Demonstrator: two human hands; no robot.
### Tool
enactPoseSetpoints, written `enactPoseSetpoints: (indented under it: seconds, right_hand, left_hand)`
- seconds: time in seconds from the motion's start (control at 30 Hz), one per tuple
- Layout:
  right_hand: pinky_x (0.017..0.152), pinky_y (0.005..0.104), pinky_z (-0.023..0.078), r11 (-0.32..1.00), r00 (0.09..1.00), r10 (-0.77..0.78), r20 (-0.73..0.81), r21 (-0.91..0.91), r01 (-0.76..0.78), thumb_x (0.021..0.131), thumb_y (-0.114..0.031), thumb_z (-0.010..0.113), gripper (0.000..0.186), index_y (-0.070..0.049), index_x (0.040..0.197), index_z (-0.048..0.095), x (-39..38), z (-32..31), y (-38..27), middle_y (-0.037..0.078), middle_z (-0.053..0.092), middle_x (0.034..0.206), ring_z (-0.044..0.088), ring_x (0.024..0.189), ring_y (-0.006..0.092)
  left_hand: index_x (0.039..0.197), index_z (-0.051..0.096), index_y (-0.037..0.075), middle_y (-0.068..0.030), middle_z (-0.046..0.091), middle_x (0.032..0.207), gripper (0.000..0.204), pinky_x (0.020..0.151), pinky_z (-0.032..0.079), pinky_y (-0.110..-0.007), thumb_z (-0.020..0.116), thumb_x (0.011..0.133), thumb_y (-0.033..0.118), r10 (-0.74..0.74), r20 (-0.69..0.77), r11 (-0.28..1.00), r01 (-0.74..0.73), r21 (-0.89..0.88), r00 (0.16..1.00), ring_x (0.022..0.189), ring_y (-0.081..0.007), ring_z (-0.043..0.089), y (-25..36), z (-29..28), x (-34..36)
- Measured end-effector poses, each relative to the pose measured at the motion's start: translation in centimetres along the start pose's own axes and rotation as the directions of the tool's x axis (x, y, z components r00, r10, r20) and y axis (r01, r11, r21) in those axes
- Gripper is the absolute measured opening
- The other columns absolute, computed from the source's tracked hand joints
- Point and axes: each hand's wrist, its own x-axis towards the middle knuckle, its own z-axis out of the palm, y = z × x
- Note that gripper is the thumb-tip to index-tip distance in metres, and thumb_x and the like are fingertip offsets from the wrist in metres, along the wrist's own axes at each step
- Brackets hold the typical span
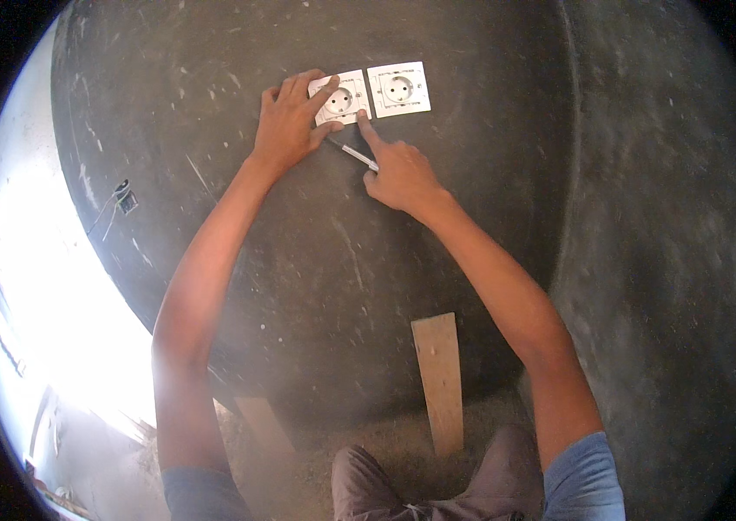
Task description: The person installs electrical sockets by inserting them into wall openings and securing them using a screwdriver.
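- Head view: the left hand point(285, 122) and the right hand point(403, 174) are both at one white wall socket point(339, 101), the left of two on a dark grey wall point(342, 234).
- Left hand: fingers spread apart, laid over the left side and upper left corner of the white wall socket; the thumb reaches its lower edge. Whether the plate is pinched or merely steadied cannot be told.
- Right hand: index finger extended, its tip touching the plate near the lower right corner. The thumb and curled fingers are closed on a slim tool point(359, 156) with a pale handle.
- Slim tool: slanted, its thin dark end directed up and left toward the left thumb, below the plate. Contact between that end and the plate or wall cannot be confirmed.
- White wall socket: slightly tilted, with its round recess uncovered between the two hands.
- Second socket point(398, 89): also white, just to the right across a narrow gap; neither hand touches it.
- Wall box point(128, 202): farther left and lower on the wall, with loose pale wires point(110, 217) hanging from it.
- Wooden board point(439, 373): upright below the right forearm, near the person's knees, which are in grey-brown trousers point(364, 486).
- Blue sleeves point(585, 478): visible on both upper arms at the lower edge.
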Motion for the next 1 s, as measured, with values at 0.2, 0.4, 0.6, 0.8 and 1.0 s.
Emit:
enactPoseSetpoints:
  seconds: [0.2,0.4,0.6,0.8,1.0]
  right_hand:
    - [0.082,0.0478,0.052,0.985,0.999,-0.006,-0.037,0.174,0.012,0.079,-0.018,0.062,0.084,-0.015,0.154,0.025,-0.6,1.3,0.7,0.026,0.065,0.084,0.065,0.081,0.0412]
    - [0.071,0.0454,0.053,0.826,0.985,0.169,0.037,0.540,-0.162,0.084,-0.020,0.063,0.077,-0.006,0.151,0.028,1.4,-0.1,-1.5,0.024,0.063,0.070,0.063,0.069,0.0412]
    - [0.050,0.0332,0.049,0.453,0.885,0.463,0.052,0.844,-0.286,0.091,-0.015,0.063,0.058,-0.006,0.144,0.041,2.4,0.7,-4.5,0.009,0.062,0.065,0.060,0.055,0.0161]
    - [0.045,0.0211,0.047,0.037,0.518,0.845,0.134,0.951,-0.307,0.090,-0.016,0.071,0.017,-0.002,0.087,0.063,5.5,0.9,-6.5,0.006,0.067,0.073,0.062,0.059,0.0076]
    - [0.046,0.0222,0.041,0.054,0.374,0.922,0.105,0.918,-0.392,0.086,-0.016,0.076,0.018,-0.003,0.081,0.063,8.1,0.3,-6.7,0.002,0.064,0.066,0.056,0.055,0.0060]
  left_hand:
    - [0.135,0.057,0.034,-0.0090,0.037,0.152,0.069,0.113,0.022,-0.059,0.077,0.071,0.051,0.000,-0.135,0.999,0.005,0.041,0.991,0.142,-0.0344,0.030,-1.2,2.2,-1.3]
    - [0.132,0.056,0.045,-0.0055,0.023,0.160,0.075,0.117,0.009,-0.062,0.084,0.064,0.048,-0.109,0.009,0.983,0.109,-0.145,0.994,0.148,-0.0356,0.016,-2.9,1.5,0.9]
    - [0.132,0.053,0.050,-0.0059,0.013,0.162,0.074,0.116,0.003,-0.067,0.079,0.064,0.058,-0.224,0.230,0.932,0.277,-0.233,0.947,0.149,-0.0362,0.004,-1.9,1.6,1.5]
    - [0.130,0.058,0.044,-0.0165,0.019,0.159,0.066,0.112,0.003,-0.070,0.077,0.068,0.059,-0.202,0.317,0.948,0.266,-0.175,0.927,0.146,-0.0446,0.010,-2.6,1.5,0.0]
    - [0.132,0.055,0.047,-0.0183,0.016,0.159,0.066,0.109,0.001,-0.073,0.075,0.070,0.059,-0.159,0.307,0.961,0.218,-0.170,0.938,0.147,-0.0439,0.007,-2.0,2.2,-0.6]
